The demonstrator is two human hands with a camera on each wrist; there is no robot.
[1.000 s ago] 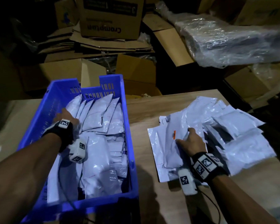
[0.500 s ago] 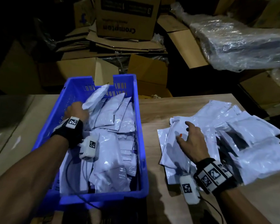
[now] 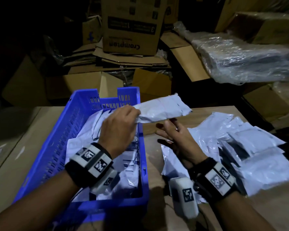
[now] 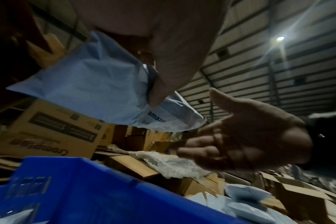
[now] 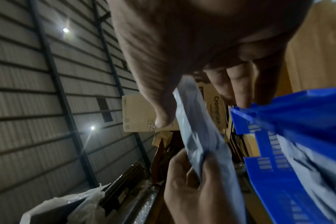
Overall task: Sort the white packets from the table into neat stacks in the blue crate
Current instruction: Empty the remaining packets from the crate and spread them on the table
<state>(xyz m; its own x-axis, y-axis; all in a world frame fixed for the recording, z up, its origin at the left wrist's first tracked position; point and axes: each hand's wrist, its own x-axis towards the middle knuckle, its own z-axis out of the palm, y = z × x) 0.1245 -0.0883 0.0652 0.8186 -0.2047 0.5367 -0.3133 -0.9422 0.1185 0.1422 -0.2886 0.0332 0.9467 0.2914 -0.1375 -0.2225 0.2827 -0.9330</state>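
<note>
My left hand (image 3: 132, 116) grips one end of a white packet (image 3: 162, 108) and holds it in the air over the right rim of the blue crate (image 3: 141, 147). The packet (image 4: 96, 84) carries a printed logo. Several more white packets (image 3: 90, 130) lie loosely in the crate. My right hand (image 3: 172, 130) hovers just under the packet's free end, fingers spread and relaxed, gripping nothing. In the right wrist view the packet (image 5: 199, 128) runs between my right thumb and fingers down to my left hand (image 5: 186, 189). A loose pile of white packets (image 3: 249, 147) covers the table's right side.
The wooden table (image 3: 157, 127) shows bare between crate and pile. Behind it stand cardboard boxes (image 3: 130, 30) and flattened cartons. A bundle in clear plastic wrap (image 3: 244, 59) lies at the back right. The room is dim.
My left hand lifted a packet out of the crate and swung it right over the rim. My right hand left the pile, rose and opened under the packet.
</note>
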